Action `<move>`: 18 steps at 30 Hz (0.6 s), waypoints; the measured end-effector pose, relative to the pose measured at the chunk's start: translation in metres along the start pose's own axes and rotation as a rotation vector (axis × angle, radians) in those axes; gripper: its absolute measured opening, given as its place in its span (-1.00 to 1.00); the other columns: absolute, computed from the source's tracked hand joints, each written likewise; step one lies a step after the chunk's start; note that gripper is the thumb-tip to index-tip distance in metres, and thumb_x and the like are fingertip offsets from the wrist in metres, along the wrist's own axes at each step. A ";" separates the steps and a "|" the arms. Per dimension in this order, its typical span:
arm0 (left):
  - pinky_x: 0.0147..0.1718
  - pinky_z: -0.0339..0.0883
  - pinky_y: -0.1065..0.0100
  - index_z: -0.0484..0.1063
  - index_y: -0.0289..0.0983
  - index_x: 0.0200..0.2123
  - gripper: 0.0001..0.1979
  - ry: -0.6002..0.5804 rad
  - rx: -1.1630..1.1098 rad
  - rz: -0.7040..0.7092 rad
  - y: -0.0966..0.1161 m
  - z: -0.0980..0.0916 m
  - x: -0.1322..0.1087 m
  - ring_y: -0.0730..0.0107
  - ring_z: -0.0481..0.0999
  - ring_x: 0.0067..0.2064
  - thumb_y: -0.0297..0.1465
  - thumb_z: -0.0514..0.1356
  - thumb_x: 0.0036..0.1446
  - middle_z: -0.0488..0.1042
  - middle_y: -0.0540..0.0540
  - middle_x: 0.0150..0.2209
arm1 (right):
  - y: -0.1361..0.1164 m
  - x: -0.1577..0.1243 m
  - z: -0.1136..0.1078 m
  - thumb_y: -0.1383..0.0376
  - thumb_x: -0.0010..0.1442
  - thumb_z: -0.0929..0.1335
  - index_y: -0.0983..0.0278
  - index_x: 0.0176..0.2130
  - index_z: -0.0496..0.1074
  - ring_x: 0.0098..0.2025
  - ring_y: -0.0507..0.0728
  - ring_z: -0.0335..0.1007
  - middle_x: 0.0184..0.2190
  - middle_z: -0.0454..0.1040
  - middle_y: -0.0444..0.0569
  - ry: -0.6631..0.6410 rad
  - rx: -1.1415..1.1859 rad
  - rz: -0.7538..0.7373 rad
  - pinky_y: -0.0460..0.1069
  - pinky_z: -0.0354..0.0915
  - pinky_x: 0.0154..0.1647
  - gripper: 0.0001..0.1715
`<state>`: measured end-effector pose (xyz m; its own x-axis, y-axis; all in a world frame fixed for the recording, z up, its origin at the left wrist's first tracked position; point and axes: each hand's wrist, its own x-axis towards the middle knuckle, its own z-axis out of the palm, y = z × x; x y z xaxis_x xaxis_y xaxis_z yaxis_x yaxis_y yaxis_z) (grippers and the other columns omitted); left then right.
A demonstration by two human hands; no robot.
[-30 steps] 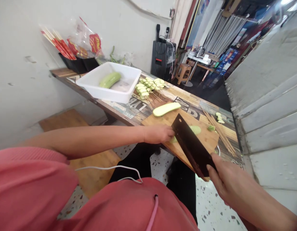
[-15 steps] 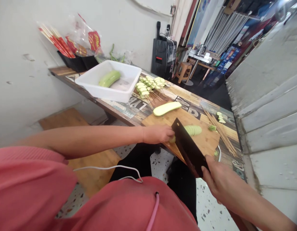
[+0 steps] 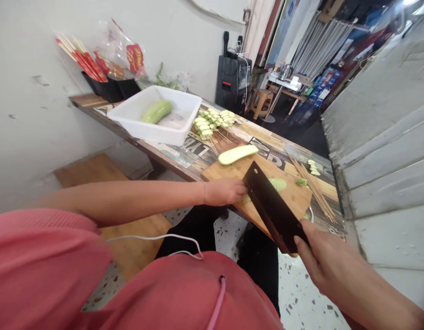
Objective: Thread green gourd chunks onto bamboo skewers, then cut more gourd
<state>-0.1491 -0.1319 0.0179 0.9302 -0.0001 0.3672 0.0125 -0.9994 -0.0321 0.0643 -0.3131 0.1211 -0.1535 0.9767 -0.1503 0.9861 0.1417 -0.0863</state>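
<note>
My left hand is closed with bent fingers on the near end of a zucchini piece on the wooden cutting board. In my right hand is the handle of a dark cleaver. Its blade slants across the board just right of my left fingertips and hides part of the zucchini. Beyond the blade lie cut zucchini slices, still lined up. A zucchini half, pale face up, rests at the board's far edge. A green stub sits to the right.
Bare wooden skewers and a few slices lie right of the board. Skewered slices are piled behind it. A white tub holds a whole zucchini. A black speaker stands past the table.
The cleaver and my right hand have shifted slightly, the blade now covering more of the slices. My left hand stays nearly in place on the zucchini.
</note>
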 end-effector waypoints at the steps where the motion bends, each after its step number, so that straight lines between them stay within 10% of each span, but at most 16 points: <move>1: -0.18 0.31 0.23 0.44 -0.31 -0.39 -0.72 -0.001 0.000 0.003 0.000 0.000 0.000 0.23 0.40 -0.17 -0.52 -0.05 0.20 0.45 -0.23 -0.21 | 0.000 0.001 0.000 0.24 0.24 0.05 0.21 -0.35 0.15 -0.64 0.09 0.30 -0.63 0.38 -0.05 -0.010 0.000 -0.002 -0.04 -0.02 -0.62 -0.79; 18: -0.14 0.35 0.23 0.45 -0.28 -0.40 -0.74 0.023 -0.040 -0.007 -0.001 0.000 0.000 0.27 0.42 -0.16 -0.51 -0.03 0.20 0.47 -0.21 -0.20 | 0.002 0.012 0.011 0.31 0.20 0.07 0.24 -0.37 0.14 -0.60 0.13 0.33 -0.64 0.36 -0.02 -0.104 -0.077 -0.016 -0.04 0.00 -0.60 -0.84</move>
<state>-0.1485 -0.1308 0.0177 0.9214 0.0069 0.3886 0.0043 -1.0000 0.0077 0.0635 -0.3026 0.1081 -0.1707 0.9528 -0.2512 0.9849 0.1728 -0.0140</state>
